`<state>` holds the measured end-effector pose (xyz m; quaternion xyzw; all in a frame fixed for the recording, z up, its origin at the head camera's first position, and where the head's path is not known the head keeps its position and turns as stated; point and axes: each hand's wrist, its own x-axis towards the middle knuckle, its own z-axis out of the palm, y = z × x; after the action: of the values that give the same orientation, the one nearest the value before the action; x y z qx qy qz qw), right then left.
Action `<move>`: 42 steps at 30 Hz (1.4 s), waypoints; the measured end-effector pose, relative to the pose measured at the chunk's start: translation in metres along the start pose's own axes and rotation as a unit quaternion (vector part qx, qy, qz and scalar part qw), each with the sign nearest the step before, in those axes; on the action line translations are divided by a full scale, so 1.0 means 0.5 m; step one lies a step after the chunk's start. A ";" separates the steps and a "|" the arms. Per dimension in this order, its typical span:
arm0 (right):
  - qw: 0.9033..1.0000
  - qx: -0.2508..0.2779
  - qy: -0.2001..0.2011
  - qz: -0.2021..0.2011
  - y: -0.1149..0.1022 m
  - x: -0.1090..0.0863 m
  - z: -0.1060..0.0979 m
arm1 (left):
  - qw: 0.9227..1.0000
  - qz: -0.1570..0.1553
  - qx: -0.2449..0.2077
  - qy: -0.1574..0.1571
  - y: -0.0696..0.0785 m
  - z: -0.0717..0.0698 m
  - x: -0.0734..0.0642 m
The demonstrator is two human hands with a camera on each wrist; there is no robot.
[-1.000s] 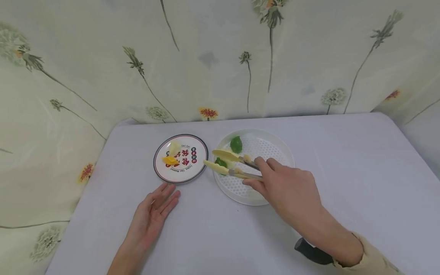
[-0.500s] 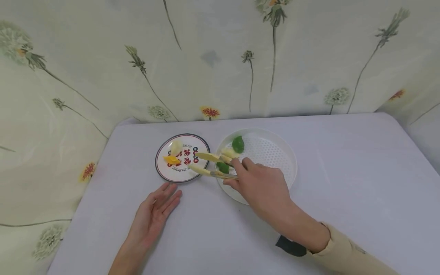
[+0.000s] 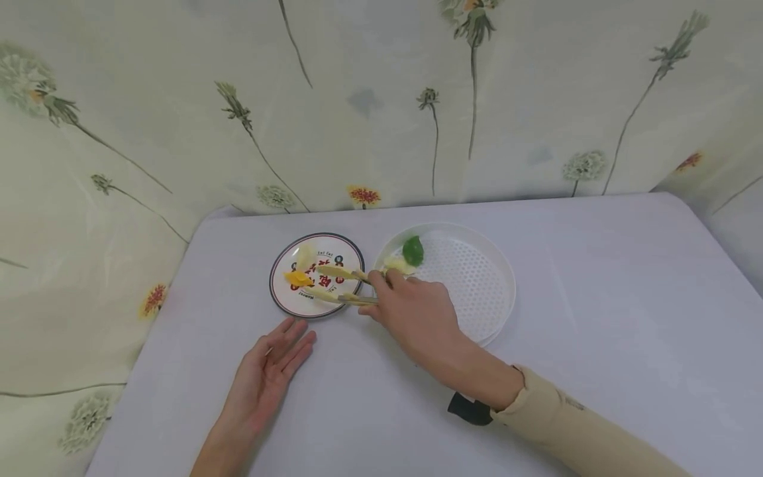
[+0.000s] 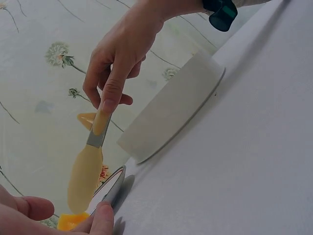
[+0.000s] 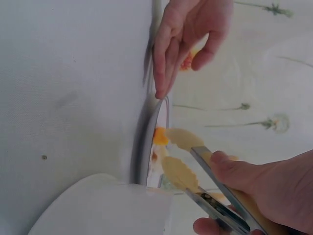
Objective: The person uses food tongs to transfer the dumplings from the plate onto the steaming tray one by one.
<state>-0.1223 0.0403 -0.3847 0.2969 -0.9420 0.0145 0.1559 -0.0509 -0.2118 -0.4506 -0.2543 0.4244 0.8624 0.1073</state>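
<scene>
My right hand point(image 3: 417, 311) grips a pair of tongs point(image 5: 222, 196) with pale yellow tips. The tips are spread apart over the right part of a small round plate point(image 3: 348, 245) with red lettering and a dark rim. Just left of the tips lies an orange-yellow piece point(image 3: 298, 278) on the plate, with a pale piece point(image 3: 306, 256) behind it. My left hand point(image 3: 262, 371) is palm up, its straight fingers right at the plate's near rim. In the left wrist view, one tong arm stands close over the orange-yellow piece, and nothing shows between the tips in the right wrist view.
A white round basket point(image 3: 501, 265) with a perforated bottom stands right of the plate. Inside it lie a green piece point(image 3: 412, 250) and a pale yellow piece point(image 3: 398, 265); my right hand covers its near left part. A flowered curtain point(image 3: 381, 119) rises behind the table point(image 3: 596, 298).
My right hand has carried the spread tongs left from over the basket to over the plate. It now covers the second green piece in the basket. My left hand has stayed at the plate's rim.
</scene>
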 end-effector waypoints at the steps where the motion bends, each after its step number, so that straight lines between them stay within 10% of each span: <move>1: 1.000 -0.003 0.005 -0.002 -0.003 0.003 0.004 | 1.000 0.000 0.000 0.001 0.000 0.000 0.000; 42: 0.997 0.057 -0.054 0.025 -0.024 0.055 0.040 | 1.000 -0.005 0.014 -0.003 0.001 0.000 0.000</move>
<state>-0.1428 0.0128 -0.3963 0.2820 -0.9538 0.0563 0.0873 -0.0511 -0.2123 -0.4502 -0.2521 0.4347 0.8568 0.1160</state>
